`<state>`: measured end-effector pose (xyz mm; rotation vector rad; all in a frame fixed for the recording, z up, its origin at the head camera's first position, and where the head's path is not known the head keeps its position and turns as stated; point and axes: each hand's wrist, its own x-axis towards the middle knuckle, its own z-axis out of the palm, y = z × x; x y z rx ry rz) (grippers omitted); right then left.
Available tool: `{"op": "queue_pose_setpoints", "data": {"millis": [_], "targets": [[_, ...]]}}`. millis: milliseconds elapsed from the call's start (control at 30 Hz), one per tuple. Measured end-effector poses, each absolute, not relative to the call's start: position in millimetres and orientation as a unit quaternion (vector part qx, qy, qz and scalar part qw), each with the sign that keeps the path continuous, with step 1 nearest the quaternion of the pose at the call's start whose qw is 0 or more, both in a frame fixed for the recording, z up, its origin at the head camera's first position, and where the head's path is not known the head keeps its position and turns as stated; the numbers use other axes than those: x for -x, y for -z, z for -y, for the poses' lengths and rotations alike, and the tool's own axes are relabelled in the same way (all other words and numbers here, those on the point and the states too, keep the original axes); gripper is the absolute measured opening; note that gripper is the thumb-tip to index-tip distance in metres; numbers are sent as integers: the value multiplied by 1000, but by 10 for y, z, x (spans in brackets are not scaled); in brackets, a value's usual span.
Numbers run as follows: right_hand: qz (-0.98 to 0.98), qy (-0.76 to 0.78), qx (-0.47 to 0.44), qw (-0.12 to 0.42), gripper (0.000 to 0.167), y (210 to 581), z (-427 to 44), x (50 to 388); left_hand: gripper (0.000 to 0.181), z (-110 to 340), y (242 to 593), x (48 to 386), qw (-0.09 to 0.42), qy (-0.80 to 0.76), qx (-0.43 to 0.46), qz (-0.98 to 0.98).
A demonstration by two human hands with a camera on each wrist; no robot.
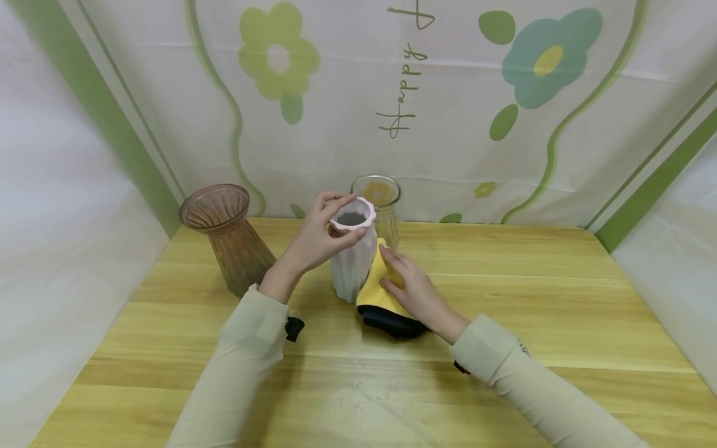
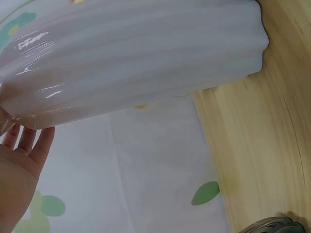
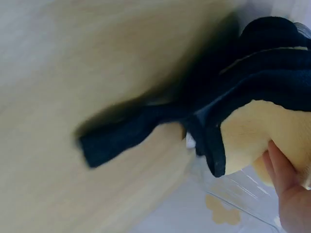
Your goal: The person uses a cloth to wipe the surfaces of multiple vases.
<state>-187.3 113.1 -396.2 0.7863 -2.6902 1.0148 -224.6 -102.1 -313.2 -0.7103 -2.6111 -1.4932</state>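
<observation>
"Table (image 1: 532,298) of yellow wood?"

"Yes, and a white sheet (image 1: 442,162) behind it, with flowers and sideways letters."

"Where's the white vase (image 1: 350,267)?"

"Standing on the table before a clear vase (image 1: 388,221). The left hand (image 1: 316,239) grips its rim, thumb and fingers a bit apart across the top."

"And the right hand (image 1: 419,295)?"

"Its fingers pinch a yellow and black cloth (image 1: 381,292) beside the white vase. I can't tell if they touch."

"What's hidden?"

"The left arm covers some of the brown vase (image 1: 232,249), and the right wrist view is blurry"
</observation>
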Motion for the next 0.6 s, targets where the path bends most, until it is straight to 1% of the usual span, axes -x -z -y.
{"op": "queue_pose_setpoints", "data": {"millis": [133, 233, 367, 600], "targets": [[919, -305, -248, 18, 64, 4012, -1144, 1862, 65, 1024, 3112, 2242, 38, 457, 221, 861], [925, -294, -242, -1, 64, 4037, -1142, 1851, 62, 1026, 3097, 2239, 47, 438, 218, 871], [922, -302, -242, 23, 64, 4042, -1133, 1843, 60, 1034, 3084, 2241, 53, 422, 216, 879], [897, -343, -257, 108, 63, 3942, -1124, 1864, 63, 1048, 3040, 2233, 63, 392, 213, 893]]}}
